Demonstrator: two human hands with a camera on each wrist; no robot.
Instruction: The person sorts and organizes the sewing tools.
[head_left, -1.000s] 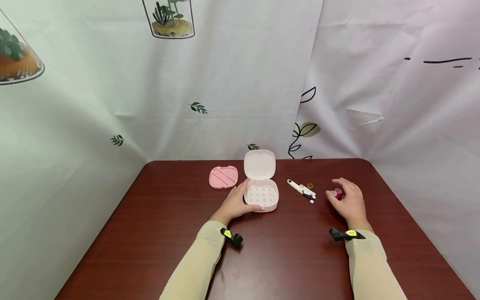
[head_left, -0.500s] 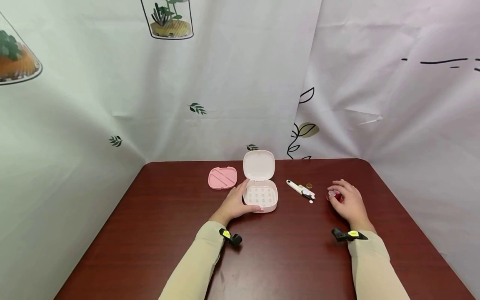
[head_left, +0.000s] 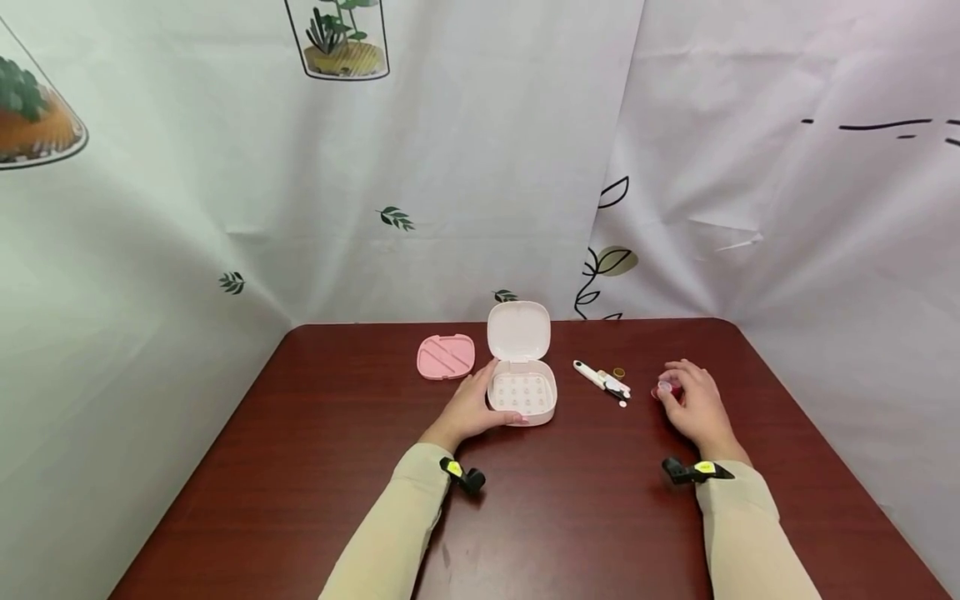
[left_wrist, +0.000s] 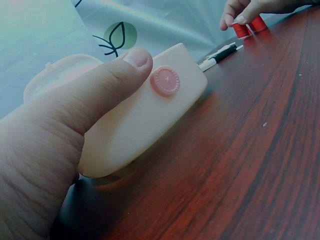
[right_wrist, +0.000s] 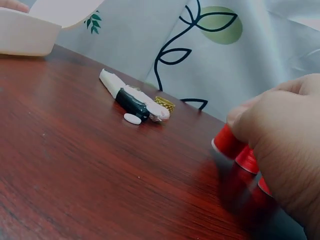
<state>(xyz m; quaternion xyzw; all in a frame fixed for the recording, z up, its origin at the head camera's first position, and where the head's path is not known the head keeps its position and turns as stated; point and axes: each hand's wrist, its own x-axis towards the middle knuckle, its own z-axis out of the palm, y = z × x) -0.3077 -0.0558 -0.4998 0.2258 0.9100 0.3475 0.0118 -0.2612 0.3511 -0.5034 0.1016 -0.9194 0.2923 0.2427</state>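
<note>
A pale pink sewing box [head_left: 550, 410] stands with its lid [head_left: 519, 330] raised, small pegs lining its floor. My left hand [head_left: 471, 407] holds the box at its left side, the thumb lying along the front beside a round pink button catch [left_wrist: 166, 81]. On the right, my right hand [head_left: 697, 407] pinches a red thread spool [right_wrist: 228, 142] between thumb and fingers; the spool is tilted, close over the table. Under that hand are more red spools [right_wrist: 247, 161], partly hidden by it.
Left of the box lies a pink divided tray [head_left: 446, 357]. Between box and right hand are a white-and-black slim tool [right_wrist: 131, 104], a gold ring-like thimble [right_wrist: 164, 103] and a small white disc [right_wrist: 132, 119]. A printed cloth [head_left: 480, 167] hangs behind the table [head_left: 570, 517].
My right hand's thumb and fingers have closed in on a red spool, which they now pinch. The left hand and the box have stayed in place.
</note>
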